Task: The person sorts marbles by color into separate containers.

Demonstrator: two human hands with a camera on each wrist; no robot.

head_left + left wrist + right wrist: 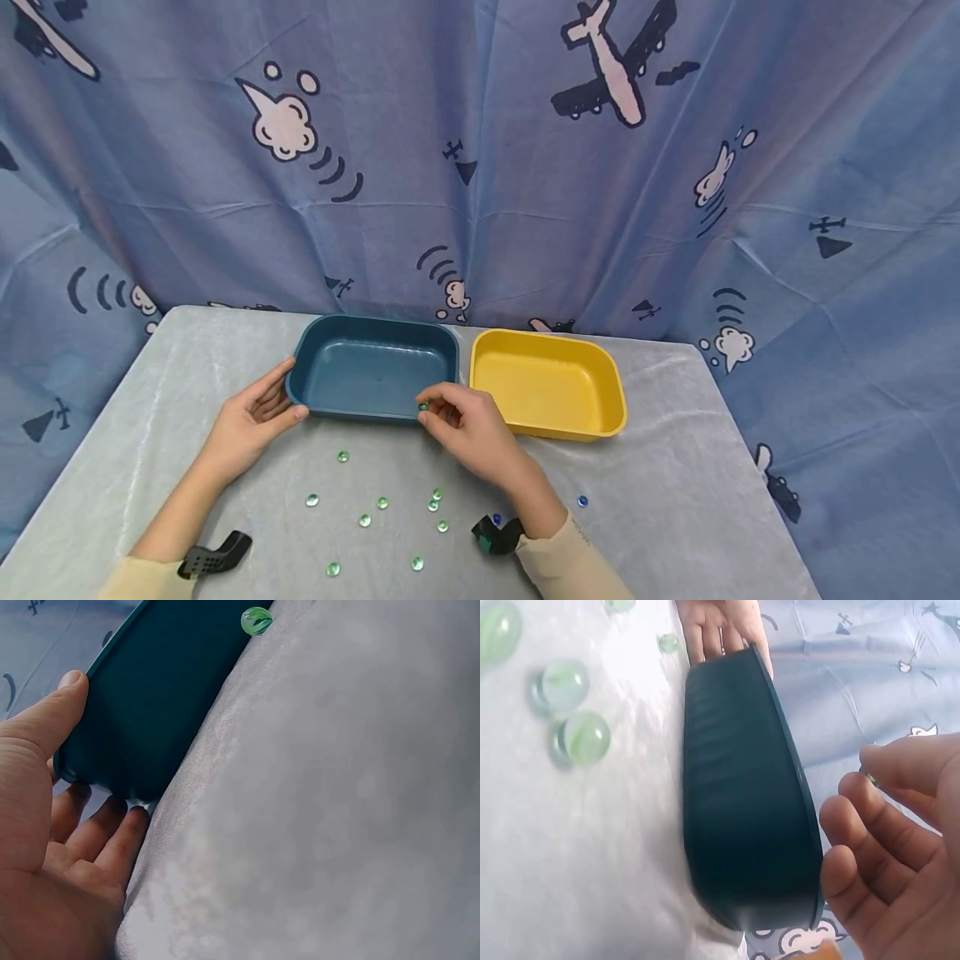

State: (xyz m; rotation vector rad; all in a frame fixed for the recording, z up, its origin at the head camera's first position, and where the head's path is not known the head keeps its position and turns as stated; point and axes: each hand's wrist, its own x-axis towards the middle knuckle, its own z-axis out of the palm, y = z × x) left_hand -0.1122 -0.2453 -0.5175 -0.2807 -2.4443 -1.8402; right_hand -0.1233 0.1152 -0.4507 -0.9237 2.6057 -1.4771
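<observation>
A dark teal plastic bin (372,367) stands toward the back of the table, and nothing shows on its floor. My left hand (255,421) is at its left end, thumb near the front corner and relaxed fingers touching the end wall. In the left wrist view the thumb (56,712) rests at the rim. Over the bin's front right corner, my right hand (468,429) pinches a green glass marble (423,407) between thumb and forefinger. The right wrist view shows only a sliver of that marble (871,778). Several green marbles (382,503) lie scattered in front of the bin.
Close beside the bin on the right stands a yellow bin (543,387). One blue marble (582,501) lies right of my right forearm, another blue marble (497,518) by the wrist strap. A pale cloth covers the table (675,500); a printed blue curtain (480,167) hangs behind.
</observation>
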